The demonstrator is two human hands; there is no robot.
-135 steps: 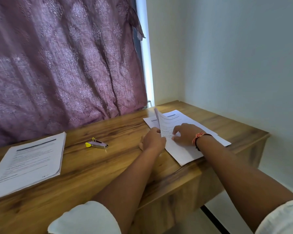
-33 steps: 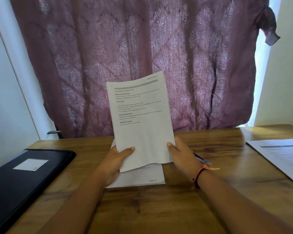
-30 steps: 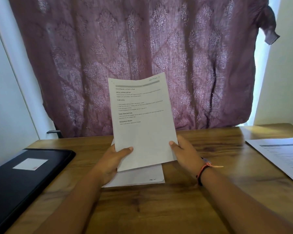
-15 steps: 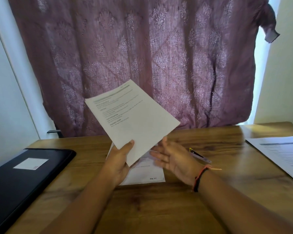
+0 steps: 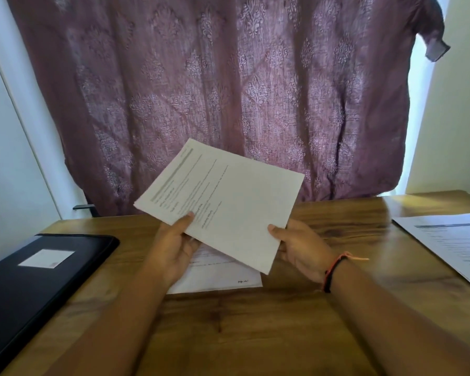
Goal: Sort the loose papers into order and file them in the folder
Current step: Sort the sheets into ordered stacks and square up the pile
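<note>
- Holding a printed sheet (image 5: 228, 204) in the air directly above the flat page (image 5: 223, 278), turned aslant so that its heading is pointing up and to the left.
- Pinching that sheet's lower left edge with the left hand (image 5: 174, 248), just left of the flat page and partly over it, thumb pressing on the printed face and fingers curling underneath, out of sight.
- Pinching the sheet's lower right edge with the right hand (image 5: 301, 251), just right of the flat page, thumb lying on top and fingers tucked beneath the paper.
- Wearing a black and orange wristband (image 5: 334, 270) on the right wrist, to the right of the flat page.
- Letting the flat page lie face up on the wooden desk (image 5: 255, 335), mostly covered by the held sheet and the left hand, and showing only its near strip with a small handwritten mark by the lower right corner; not possible to tell whether one leaf or several.
- Leaving the black folder (image 5: 38, 280) closed and flat, well to the left of the flat page, a white label (image 5: 46, 258) on its cover.
- Leaving another printed stack (image 5: 451, 240) lying well to the right of the flat page, running off the picture's edge.
- Facing a purple patterned curtain (image 5: 228, 90) hanging beyond the flat page, past the desk's far edge.
</note>
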